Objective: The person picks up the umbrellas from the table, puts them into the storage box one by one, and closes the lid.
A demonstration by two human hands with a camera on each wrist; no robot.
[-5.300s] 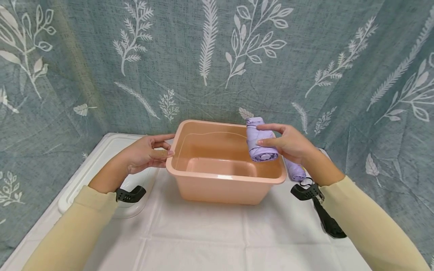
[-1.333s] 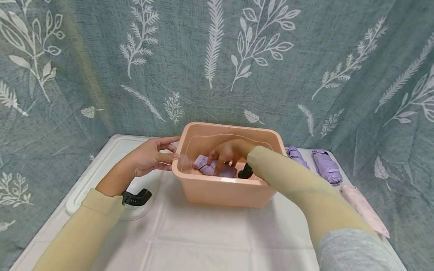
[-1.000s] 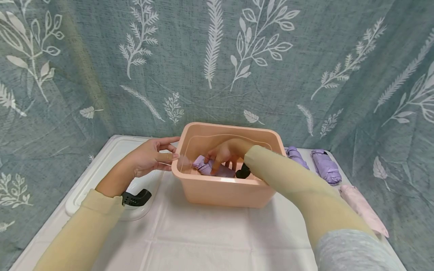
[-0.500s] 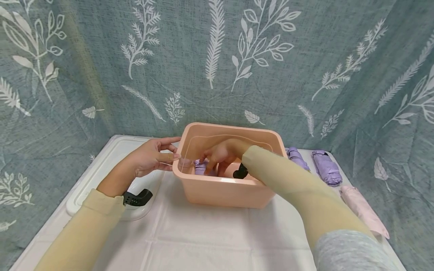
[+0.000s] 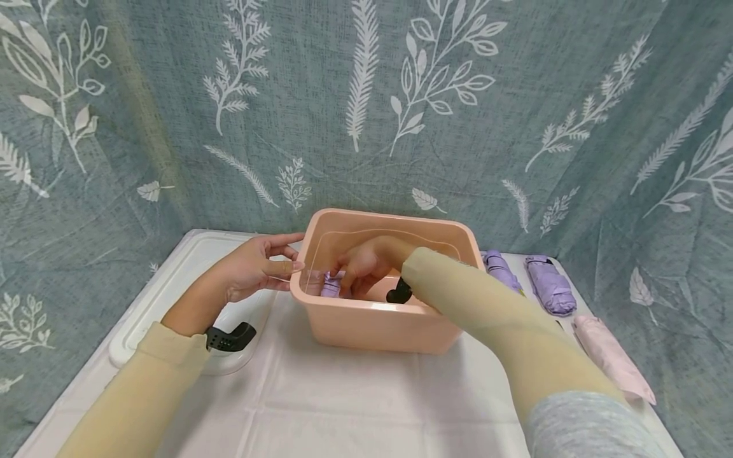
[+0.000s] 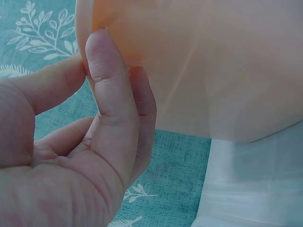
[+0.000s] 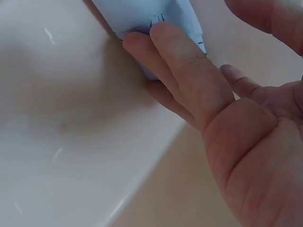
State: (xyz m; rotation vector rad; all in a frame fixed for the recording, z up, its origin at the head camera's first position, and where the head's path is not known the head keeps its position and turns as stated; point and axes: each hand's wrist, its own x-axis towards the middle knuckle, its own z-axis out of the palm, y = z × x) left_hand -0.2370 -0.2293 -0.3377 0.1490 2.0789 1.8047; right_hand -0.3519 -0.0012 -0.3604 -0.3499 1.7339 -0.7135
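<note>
A peach plastic tub (image 5: 372, 324) stands on the white-covered table. My left hand (image 5: 246, 267) pinches its left rim, thumb on one side and fingers on the other, as the left wrist view (image 6: 109, 109) also shows. Inside the tub, a rolled purple folding umbrella (image 5: 330, 286) lies at the left end, partly hidden by my right hand (image 5: 366, 267). In the right wrist view, extended fingertips of that hand touch the umbrella (image 7: 142, 14), while the thumb stays apart from it.
Right of the tub lie two more purple folding umbrellas (image 5: 501, 270) (image 5: 551, 285) and a pale pink rolled one (image 5: 613, 356). A white lid (image 5: 200, 245) lies to the left. A patterned curtain (image 5: 321, 102) hangs close behind.
My right hand has lowered the purple umbrella into the tub, then shifted it leftward and turned it along the left end. The left hand keeps its pinch on the rim.
</note>
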